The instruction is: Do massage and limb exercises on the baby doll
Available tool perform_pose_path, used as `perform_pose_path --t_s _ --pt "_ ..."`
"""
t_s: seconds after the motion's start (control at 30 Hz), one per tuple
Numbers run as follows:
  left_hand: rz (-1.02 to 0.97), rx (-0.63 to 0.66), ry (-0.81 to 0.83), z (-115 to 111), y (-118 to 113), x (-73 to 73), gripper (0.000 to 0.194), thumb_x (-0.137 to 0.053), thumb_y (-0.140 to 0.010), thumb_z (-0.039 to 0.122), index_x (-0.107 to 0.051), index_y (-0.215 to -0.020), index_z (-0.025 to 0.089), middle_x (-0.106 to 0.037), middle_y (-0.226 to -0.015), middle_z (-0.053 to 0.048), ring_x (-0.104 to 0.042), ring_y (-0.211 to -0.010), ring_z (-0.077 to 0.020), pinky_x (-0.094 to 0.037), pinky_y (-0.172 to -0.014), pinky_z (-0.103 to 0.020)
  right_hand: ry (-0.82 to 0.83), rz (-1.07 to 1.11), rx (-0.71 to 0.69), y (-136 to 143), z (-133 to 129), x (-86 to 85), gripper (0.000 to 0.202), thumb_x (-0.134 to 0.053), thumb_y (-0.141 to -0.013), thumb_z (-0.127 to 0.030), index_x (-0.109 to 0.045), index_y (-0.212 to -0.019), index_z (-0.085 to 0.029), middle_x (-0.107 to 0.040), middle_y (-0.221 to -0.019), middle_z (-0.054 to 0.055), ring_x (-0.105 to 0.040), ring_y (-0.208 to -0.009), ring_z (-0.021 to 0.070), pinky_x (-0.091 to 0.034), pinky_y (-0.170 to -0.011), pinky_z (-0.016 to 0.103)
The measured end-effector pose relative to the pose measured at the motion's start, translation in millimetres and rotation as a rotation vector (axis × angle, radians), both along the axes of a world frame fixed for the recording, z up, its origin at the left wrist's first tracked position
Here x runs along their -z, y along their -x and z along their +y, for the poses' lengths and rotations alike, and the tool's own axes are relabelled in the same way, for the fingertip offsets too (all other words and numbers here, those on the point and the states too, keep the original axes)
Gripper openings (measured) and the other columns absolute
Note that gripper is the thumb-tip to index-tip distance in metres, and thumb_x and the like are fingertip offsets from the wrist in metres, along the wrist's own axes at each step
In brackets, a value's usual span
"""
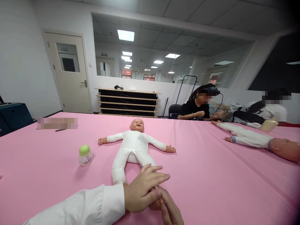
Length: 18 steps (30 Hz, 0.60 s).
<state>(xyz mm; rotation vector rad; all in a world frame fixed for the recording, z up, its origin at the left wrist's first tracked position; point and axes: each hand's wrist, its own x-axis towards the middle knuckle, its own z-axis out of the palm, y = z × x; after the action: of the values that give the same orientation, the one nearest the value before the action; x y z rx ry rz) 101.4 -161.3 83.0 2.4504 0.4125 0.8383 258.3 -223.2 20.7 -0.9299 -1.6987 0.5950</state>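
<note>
A baby doll [134,142] in a white cloth body lies on its back on the pink tabletop, arms spread and legs toward me. My left hand [144,189], in a white sleeve, lies across the doll's lower leg on the right of the picture, fingers stretched out and apart. It touches my right hand [171,207], which comes from the bottom edge. My right fingers and thumb close around what looks like the doll's foot [155,205], mostly hidden between both hands. Left of the doll stands a small clear jar [85,158] with a green lid.
A second doll [252,137] lies on the right of the pink table [201,187]. Near it stands a pale bottle [269,125]. Two people sit beyond the table; one person [195,104] wears a headset. Dark stacked shelving [127,101] stands by the back wall.
</note>
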Motion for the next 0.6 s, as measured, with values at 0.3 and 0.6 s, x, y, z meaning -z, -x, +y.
perform_pose_path --t_s 0.3,0.6 --pt "-0.145 -0.117 -0.009 -2.8 -16.9 34.8 0.044 -0.04 -0.086 0.035 -0.038 -0.126 0.016 -0.055 -0.099 -0.009 -0.052 -0.096 -0.0197 -0.022 -0.106 -0.053 0.088 0.078 0.109 8.0 -1.1 21.2 0.046 -0.029 -0.094 -0.042 -0.035 -0.136 -0.024 -0.038 -0.141 0.01 -0.038 -0.129 0.0233 -0.04 -0.103 0.04" --pt "-0.164 0.018 0.274 -11.2 -11.4 20.5 0.044 -0.029 -0.092 0.042 -0.043 -0.128 0.021 -0.053 -0.118 -0.01 -0.045 -0.115 -0.0198 -0.015 -0.112 -0.047 0.131 0.119 0.305 13.2 -3.8 34.4 0.055 -0.039 -0.092 -0.035 -0.017 -0.142 -0.028 -0.041 -0.138 0.012 -0.046 -0.123 0.0249 -0.052 -0.09 0.038"
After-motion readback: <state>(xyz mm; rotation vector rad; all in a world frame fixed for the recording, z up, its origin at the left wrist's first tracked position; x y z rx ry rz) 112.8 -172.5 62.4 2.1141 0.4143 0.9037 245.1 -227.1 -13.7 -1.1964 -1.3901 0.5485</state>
